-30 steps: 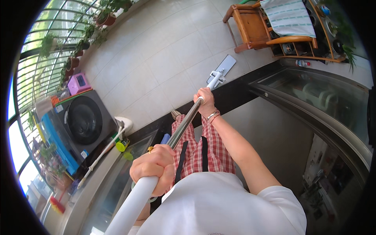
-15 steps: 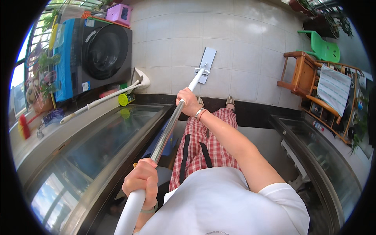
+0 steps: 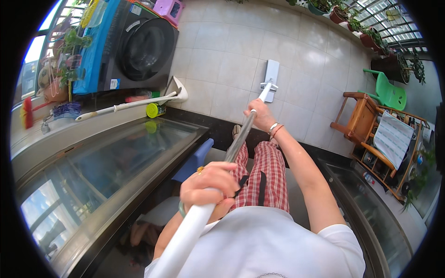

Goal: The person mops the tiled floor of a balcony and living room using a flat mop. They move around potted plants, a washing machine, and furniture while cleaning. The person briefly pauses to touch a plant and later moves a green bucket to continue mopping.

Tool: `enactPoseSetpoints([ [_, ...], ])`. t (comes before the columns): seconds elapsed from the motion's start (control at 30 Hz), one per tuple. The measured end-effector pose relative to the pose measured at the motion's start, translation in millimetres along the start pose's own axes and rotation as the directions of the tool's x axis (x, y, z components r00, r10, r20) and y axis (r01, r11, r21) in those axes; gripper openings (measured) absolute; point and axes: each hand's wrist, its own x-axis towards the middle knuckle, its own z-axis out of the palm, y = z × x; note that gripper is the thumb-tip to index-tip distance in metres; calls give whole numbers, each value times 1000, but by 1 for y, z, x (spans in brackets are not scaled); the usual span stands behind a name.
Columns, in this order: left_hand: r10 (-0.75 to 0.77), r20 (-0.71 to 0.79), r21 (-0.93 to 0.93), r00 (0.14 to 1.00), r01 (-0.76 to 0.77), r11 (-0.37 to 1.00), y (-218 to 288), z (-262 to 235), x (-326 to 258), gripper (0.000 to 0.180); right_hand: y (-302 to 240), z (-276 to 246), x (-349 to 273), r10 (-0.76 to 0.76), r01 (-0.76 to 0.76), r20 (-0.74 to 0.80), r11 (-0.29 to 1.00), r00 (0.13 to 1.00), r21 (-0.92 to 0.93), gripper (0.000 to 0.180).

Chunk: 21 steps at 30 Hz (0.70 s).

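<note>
A long white-and-silver metal mop pole (image 3: pixel 241 136) slants from near left to far right. The left hand (image 3: pixel 208 187) grips its near part; the right hand (image 3: pixel 261 114), closed farther along, is nearer the pale-blue rectangular mop head (image 3: pixel 272 70), lying lengthwise near-to-far on pale tiled floor (image 3: pixel 227 69).

Near seven o'clock the left hand (image 3: pixel 206 186), slightly blurred, wraps around a mop pole (image 3: pixel 240 139); the right hand (image 3: pixel 260 116), toward two, grips it farther along. The pole's flat mop head (image 3: pixel 273 69) lies at one o'clock on the pale tiled floor (image 3: pixel 227 69). A dark washing machine (image 3: pixel 143 51) stands near eleven, a white long-handled tool (image 3: pixel 180 89) just beside it. Toward three sit a wooden chair (image 3: pixel 359 121) and a green chair (image 3: pixel 390 92); potted plants (image 3: pixel 340 15) stand near two.
</note>
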Motion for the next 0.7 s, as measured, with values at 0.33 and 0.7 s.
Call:
enactPoseSetpoints([
  [0.33, -85, -27, -27, 996, 84, 996, -43, -40, 34, 20, 34, 41, 38, 97, -141, -399, 987, 912, -82, 21],
  [0.7, -122, -334, 164, 934, 185, 969, 27, -91, -29, 18, -50, 146, 66, -47, 40, 102, 997, 994, 67, 12],
])
